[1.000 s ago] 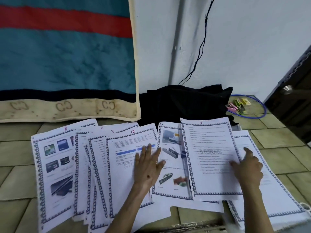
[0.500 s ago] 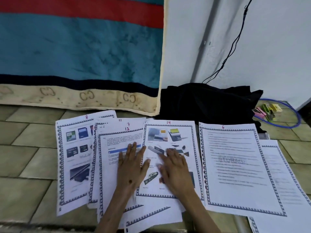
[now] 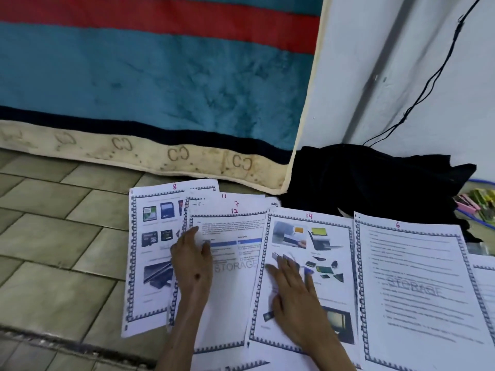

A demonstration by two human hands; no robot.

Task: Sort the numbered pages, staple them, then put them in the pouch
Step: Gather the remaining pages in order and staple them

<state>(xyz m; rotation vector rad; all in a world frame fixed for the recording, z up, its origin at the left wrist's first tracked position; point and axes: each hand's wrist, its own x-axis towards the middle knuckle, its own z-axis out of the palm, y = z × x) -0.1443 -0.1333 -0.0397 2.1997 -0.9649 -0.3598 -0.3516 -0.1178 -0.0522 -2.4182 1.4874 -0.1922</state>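
Hands flat and open on the spread: left hand (image 3: 191, 259) presses page 12 (image 3: 230, 277), right hand (image 3: 293, 295) lies on page 14 (image 3: 308, 263). Pages 8 (image 3: 146, 253) and 6 (image 3: 417, 285) flank them on the tiled floor (image 3: 53, 236). Sorting stage, I'd say; next comes finding the lowest number to start the stack.

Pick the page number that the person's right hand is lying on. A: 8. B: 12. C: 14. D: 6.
C: the right hand lies flat, fingers straight, on the picture page marked 14, while the left hand rests over the left edge of page 12; page 8 and page 6 lie untouched at either side.
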